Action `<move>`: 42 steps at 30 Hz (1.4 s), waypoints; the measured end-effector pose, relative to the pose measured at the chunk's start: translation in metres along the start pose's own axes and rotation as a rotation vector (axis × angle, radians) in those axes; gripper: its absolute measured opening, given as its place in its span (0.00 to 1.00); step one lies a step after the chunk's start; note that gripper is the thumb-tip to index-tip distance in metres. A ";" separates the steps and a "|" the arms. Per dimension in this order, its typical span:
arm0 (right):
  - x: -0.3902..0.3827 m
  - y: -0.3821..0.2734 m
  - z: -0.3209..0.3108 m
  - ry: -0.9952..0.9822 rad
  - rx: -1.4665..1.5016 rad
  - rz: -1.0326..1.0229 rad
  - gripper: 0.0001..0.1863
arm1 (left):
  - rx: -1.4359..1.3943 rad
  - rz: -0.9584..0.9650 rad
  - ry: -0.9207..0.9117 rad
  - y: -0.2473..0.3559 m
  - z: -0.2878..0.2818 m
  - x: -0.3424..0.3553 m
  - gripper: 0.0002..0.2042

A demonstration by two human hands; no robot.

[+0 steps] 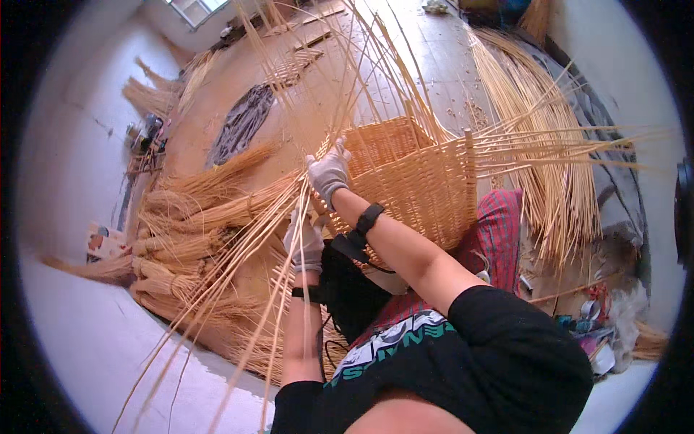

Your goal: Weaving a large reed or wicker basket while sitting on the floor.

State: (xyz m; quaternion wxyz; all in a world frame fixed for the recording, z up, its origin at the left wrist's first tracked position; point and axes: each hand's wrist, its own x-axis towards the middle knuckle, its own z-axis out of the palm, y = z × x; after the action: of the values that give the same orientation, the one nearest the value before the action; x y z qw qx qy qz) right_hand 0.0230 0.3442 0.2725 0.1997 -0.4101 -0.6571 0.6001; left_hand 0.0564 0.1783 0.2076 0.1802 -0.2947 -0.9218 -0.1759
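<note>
A half-woven wicker basket (pixel 426 195) rests tilted by my lap, with long loose rods standing up from its rim and fanning out sideways. My right hand (pixel 331 172), in a pale glove, is closed on wicker rods (pixel 271 217) at the basket's left corner. Lower down, just outside that same corner, is my gloved left hand (pixel 305 244). Its fingers look curled, but rods cross in front of it and what it grips is hidden. Both wrists wear black bands.
Bundles of thin rods (pixel 181 253) lie stacked to my left. A long spread of loose rods (pixel 535 159) covers the floor at right. Dark crumpled cloth (pixel 246 119) lies farther ahead. Tape and plastic bags (pixel 600 318) sit at lower right, and a white wall stands at left.
</note>
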 end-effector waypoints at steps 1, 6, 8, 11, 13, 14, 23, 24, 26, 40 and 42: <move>-0.006 -0.005 0.001 0.006 -0.001 0.005 0.61 | -0.042 -0.023 -0.022 -0.005 -0.002 -0.001 0.25; -0.009 0.009 0.007 0.165 0.187 -0.596 0.37 | -0.233 -0.175 -0.225 0.006 -0.021 0.012 0.25; -0.004 0.011 0.000 0.039 0.086 -0.657 0.32 | -0.217 -0.187 -0.260 0.010 -0.022 0.016 0.26; -0.008 0.003 -0.011 -0.259 0.099 -0.600 0.25 | -0.063 -0.240 -0.386 0.008 -0.030 0.021 0.34; -0.028 -0.022 -0.023 -0.309 0.039 -0.431 0.25 | -0.115 -0.108 -0.218 -0.009 -0.017 0.013 0.33; -0.030 -0.021 -0.025 -0.306 0.044 -0.427 0.25 | -0.166 0.042 -0.050 -0.008 -0.018 0.012 0.31; -0.021 0.047 -0.069 -0.437 0.745 -0.763 0.10 | -0.222 0.077 -0.122 -0.029 -0.008 0.024 0.31; 0.000 0.077 -0.085 -0.544 0.946 -0.585 0.11 | -0.124 0.139 -0.079 -0.030 -0.007 0.028 0.30; -0.023 0.085 -0.123 -0.451 1.028 -0.147 0.09 | -0.221 0.018 -0.215 -0.031 -0.015 0.026 0.25; 0.017 -0.041 -0.089 0.067 -0.470 -1.062 0.32 | -1.043 -0.512 -0.224 0.082 -0.001 0.067 0.09; 0.068 -0.021 -0.078 0.087 -0.461 -1.047 0.33 | -0.836 -0.471 -0.246 0.071 0.026 0.070 0.10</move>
State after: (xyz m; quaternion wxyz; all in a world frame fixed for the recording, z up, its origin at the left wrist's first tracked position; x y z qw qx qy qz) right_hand 0.0363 0.4473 0.2922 0.4024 -0.0871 -0.8778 0.2449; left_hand 0.0404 0.2773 0.2309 -0.1080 -0.1439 -0.8284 -0.5304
